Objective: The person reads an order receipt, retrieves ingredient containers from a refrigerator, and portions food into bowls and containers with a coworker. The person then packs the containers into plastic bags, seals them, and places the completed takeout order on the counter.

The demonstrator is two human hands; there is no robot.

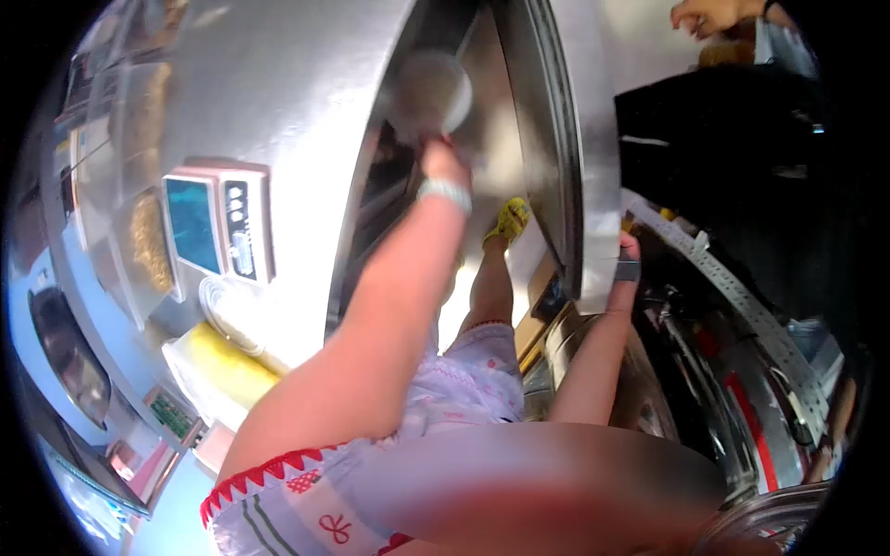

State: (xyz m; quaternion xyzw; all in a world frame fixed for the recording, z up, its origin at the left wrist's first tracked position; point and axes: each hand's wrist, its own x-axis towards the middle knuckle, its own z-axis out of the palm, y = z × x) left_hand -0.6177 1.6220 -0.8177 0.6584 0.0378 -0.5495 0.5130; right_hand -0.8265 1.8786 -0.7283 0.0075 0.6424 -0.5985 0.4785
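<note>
My left hand (443, 157), blurred by motion and with a pale band at the wrist, reaches into the gap between a steel counter and an opened steel door. It grips the near edge of a round whitish bowl-like container (431, 91); the contents are too smeared to make out. At the outer edge of the steel door (593, 176) is my right hand (629, 248), a dark band around its wrist. Its fingers are closed against that edge and partly hidden by it.
A scale (221, 222) stands on the steel counter (306, 102), beside a clear container (148, 241) of yellowish pieces and a yellow block in plastic wrap (227, 361). Another person's hand (714, 14) shows at upper right. A perforated metal strip (732, 287) crosses the right side.
</note>
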